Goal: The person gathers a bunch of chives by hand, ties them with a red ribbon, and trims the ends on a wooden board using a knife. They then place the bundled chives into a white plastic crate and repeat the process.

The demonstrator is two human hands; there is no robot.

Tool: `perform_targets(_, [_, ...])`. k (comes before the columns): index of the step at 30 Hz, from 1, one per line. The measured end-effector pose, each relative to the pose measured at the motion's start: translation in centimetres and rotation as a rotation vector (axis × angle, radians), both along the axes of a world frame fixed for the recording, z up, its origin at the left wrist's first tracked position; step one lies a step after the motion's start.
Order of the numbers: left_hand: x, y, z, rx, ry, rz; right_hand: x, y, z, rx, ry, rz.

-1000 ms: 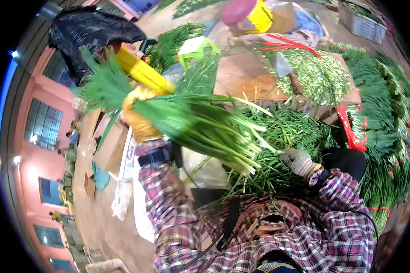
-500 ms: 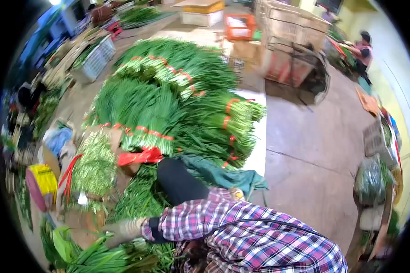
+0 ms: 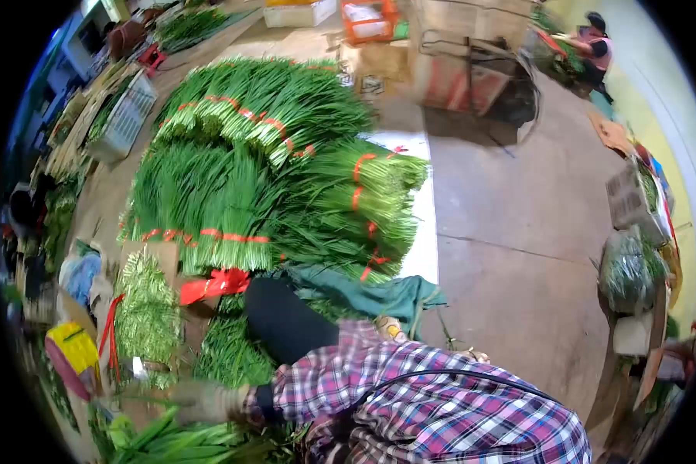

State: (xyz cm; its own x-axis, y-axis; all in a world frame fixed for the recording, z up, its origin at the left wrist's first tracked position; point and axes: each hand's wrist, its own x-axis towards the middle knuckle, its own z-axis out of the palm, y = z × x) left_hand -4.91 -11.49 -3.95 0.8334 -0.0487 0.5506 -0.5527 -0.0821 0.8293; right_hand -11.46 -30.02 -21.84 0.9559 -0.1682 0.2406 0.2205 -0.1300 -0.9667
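Note:
My right hand, in a grey work glove with a plaid sleeve behind it, reaches to the lower left. It lies against a bunch of long green stalks at the bottom edge; blur hides whether the fingers grip them. My left hand is out of the picture. A heap of loose green stalks lies just above the hand, beside my dark trouser leg. Chopped green pieces cover a board to the left, with red tie strips next to it.
A big stack of green bundles tied with red bands fills the middle. A teal cloth lies by it. Bare concrete floor stretches right. A bagged bundle, crates and another person are farther off.
The view has swung from the chopping board to the stacked bundles and floor. My left hand with the raised green bunch has left the picture; my right hand stays low by the stalks.

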Motion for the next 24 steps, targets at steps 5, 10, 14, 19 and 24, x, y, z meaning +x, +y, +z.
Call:
perform_targets(5, [0.9,4.6,3.8,0.038,-0.120,0.085,-1.4,-0.6,-1.2,-0.452,-0.223,-0.143])
perform_targets(10, [-1.4,6.2,4.5,-0.461,0.017,-0.839,1.0,-0.6,-11.2,-0.570,0.530,0.193])
perform_targets(14, [-0.9,10.6,3.3,-0.654,0.072,-0.651,6.2,-2.8,-3.7,-1.020,0.512,0.226])
perform_targets(19, [-1.1,14.0,1.9,-0.707,0.038,-0.672,7.7,-2.3,0.6,-0.354,0.028,0.257])
perform_targets(24, [-1.9,15.0,0.7,-0.849,-0.029,-0.647,5.0,10.1,1.7,0.576,0.093,0.675])
